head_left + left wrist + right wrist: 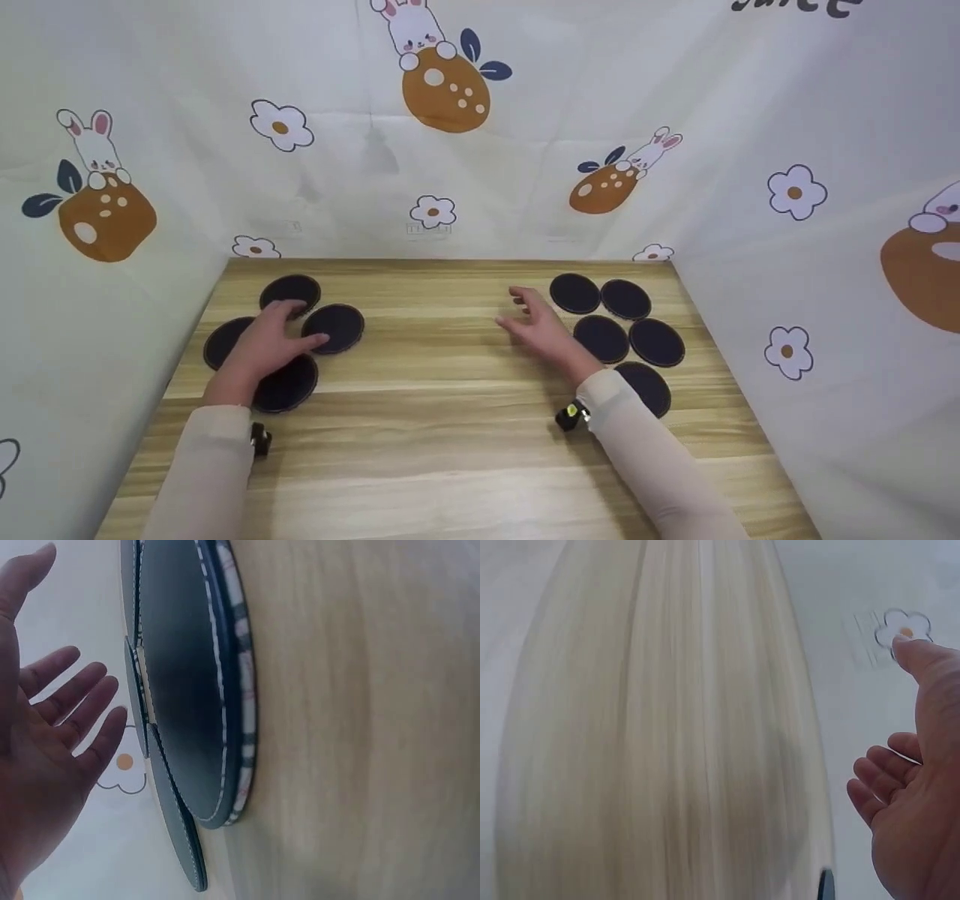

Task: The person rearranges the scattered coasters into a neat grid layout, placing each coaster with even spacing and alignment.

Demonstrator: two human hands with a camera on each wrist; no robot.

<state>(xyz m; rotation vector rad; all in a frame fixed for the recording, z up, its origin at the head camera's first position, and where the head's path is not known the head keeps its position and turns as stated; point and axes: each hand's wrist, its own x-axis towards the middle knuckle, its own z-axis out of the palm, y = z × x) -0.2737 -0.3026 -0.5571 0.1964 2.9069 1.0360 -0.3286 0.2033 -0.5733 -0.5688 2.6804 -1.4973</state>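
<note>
Round dark coasters with stitched edges lie flat in two groups on the wooden table. My left hand [266, 341] hovers over the left group, fingers spread and holding nothing. Its thumb overlaps the inner coaster [341, 326] in the head view, and its fingertips overlap the back coaster [289, 287]. A nearer coaster [287, 386] is partly covered by the hand. The left wrist view shows a thick coaster [184, 690] with a checked rim. My right hand [544, 330], relaxed and holding nothing, is above the table just left of the right group, nearest its inner coaster [602, 337].
Several more coasters [658, 343] lie at the table's right side, one [649, 386] partly under the right sleeve. The wooden table [442, 420] is walled on three sides by a white cloth [517, 172] printed with rabbits and flowers.
</note>
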